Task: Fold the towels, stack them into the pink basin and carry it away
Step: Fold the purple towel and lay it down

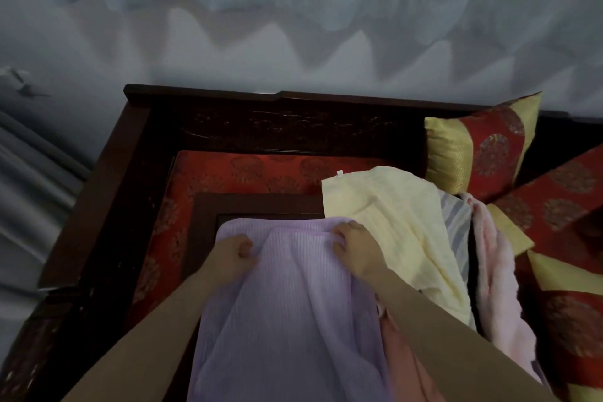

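A lilac ribbed towel (290,310) lies stretched toward me over a small dark wooden table (254,202). My left hand (233,254) grips its far left corner and my right hand (354,246) grips its far right corner. A pale yellow towel (391,225) lies rumpled to the right, partly over a grey striped towel (456,225). A light pink fluffy towel (496,287) hangs further right. A salmon pink cloth (401,352) shows under my right forearm. I see no pink basin.
The small table sits on a red patterned cushion (244,173) inside a dark carved wooden seat frame (137,147). Red and gold pillows (483,147) lean at the right. Pale curtains (293,26) hang behind.
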### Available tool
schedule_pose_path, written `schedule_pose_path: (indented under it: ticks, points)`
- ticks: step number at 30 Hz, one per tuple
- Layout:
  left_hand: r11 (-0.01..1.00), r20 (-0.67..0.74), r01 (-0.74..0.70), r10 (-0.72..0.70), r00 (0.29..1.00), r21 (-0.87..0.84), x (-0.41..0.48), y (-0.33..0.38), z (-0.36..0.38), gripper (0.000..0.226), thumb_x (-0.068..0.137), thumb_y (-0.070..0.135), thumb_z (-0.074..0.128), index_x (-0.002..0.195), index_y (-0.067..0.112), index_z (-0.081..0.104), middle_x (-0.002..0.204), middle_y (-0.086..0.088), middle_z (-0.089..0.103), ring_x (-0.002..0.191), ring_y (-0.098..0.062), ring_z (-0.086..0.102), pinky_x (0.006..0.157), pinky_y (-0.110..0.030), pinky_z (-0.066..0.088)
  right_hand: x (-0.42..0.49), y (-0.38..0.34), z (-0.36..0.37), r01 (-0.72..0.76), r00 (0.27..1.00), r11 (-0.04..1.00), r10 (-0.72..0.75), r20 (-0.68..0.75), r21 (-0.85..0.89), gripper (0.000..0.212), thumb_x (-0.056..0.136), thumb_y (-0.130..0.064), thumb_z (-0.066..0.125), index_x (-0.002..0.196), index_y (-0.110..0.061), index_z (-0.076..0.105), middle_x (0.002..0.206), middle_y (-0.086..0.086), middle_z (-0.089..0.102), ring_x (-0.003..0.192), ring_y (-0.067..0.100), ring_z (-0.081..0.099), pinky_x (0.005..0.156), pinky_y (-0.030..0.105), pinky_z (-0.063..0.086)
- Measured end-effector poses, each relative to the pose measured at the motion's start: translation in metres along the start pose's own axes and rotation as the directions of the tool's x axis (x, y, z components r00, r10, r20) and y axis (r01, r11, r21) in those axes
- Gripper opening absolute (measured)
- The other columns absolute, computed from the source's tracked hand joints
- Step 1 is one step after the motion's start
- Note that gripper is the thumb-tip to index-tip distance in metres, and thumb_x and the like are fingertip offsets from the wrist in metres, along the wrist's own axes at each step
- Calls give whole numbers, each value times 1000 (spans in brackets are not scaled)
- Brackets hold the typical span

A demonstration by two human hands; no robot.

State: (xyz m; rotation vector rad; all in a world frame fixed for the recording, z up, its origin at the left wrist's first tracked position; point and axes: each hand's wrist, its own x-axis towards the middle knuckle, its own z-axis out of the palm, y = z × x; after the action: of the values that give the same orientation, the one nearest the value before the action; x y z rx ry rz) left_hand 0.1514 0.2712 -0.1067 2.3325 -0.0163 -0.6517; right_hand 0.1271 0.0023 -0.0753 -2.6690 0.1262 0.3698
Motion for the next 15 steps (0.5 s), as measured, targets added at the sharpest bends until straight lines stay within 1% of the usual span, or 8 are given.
schedule_pose_path:
  ticks: [1, 3, 6, 8, 9, 11, 13, 15]
  points:
    - [1000, 24, 5, -4, 1000, -30, 4, 0, 9, 47, 83, 27, 67, 126, 13, 52, 111, -5, 60, 92, -13, 53, 72, -19, 42, 5, 0, 4, -23, 999, 999, 24, 32, -48, 45, 83, -30, 43, 119, -8, 59, 120, 14, 59, 113, 32, 53, 93, 38, 47]
    - [999, 20, -29, 29, 999, -29, 14, -1, 20, 71, 75, 42, 72, 135, 16, 43, 113, -2, 54, 100, -15, 51, 80, -23, 44, 15, 4, 14, -43, 997, 985, 52, 49, -165, 45, 86, -28, 52, 129, -14, 50, 131, 10, 50, 123, 30, 44, 96, 38, 43]
    - [988, 33, -121, 119, 992, 93, 28, 4, 25, 84, 64, 59, 66, 136, 24, 44, 110, 0, 45, 105, -15, 42, 91, -29, 37, 24, 8, 26, -19, 1000, 967, 24, 18, -254, 47, 85, -25, 55, 131, -17, 47, 133, 8, 48, 125, 30, 41, 97, 38, 40]
    - [983, 50, -139, 133, 990, 124, 34, 15, 27, 82, 57, 62, 64, 128, 23, 53, 104, 1, 40, 105, -16, 39, 96, -30, 37, 29, 10, 30, -20, 1000, 969, 24, 15, -247, 44, 86, -25, 54, 128, -16, 48, 133, 9, 48, 126, 31, 40, 98, 38, 40]
    - [983, 70, -160, 154, 986, 90, 36, 23, 27, 78, 51, 62, 60, 118, 23, 59, 101, 2, 41, 104, -16, 40, 96, -31, 38, 30, 10, 30, -27, 999, 970, 36, 34, -240, 40, 87, -25, 53, 126, -15, 49, 132, 10, 48, 126, 31, 39, 98, 38, 39]
    - [974, 169, -192, 212, 963, -123, 32, 39, 23, 46, 55, 51, 63, 96, 29, 62, 95, 5, 49, 103, -18, 49, 87, -23, 41, 33, 12, 27, -22, 998, 977, 35, 60, -210, 35, 88, -24, 52, 121, -11, 51, 128, 13, 50, 124, 32, 41, 98, 38, 39]
    - [936, 379, -153, 273, 884, -317, 24, 50, 9, 21, 74, 27, 71, 94, 27, 66, 95, 7, 64, 100, -16, 61, 80, -15, 46, 35, 14, 19, -10, 998, 992, 19, 63, -129, 26, 89, -19, 51, 113, -7, 51, 117, 16, 57, 112, 34, 51, 90, 37, 41]
    - [941, 581, -108, 286, 762, -322, 16, 51, -14, 30, 80, 25, 71, 110, 24, 65, 107, 7, 69, 101, -9, 65, 85, -19, 51, 38, 16, 7, -25, 996, 999, 28, 84, -40, 14, 91, -16, 48, 103, -10, 45, 101, 16, 63, 89, 33, 58, 75, 35, 42]
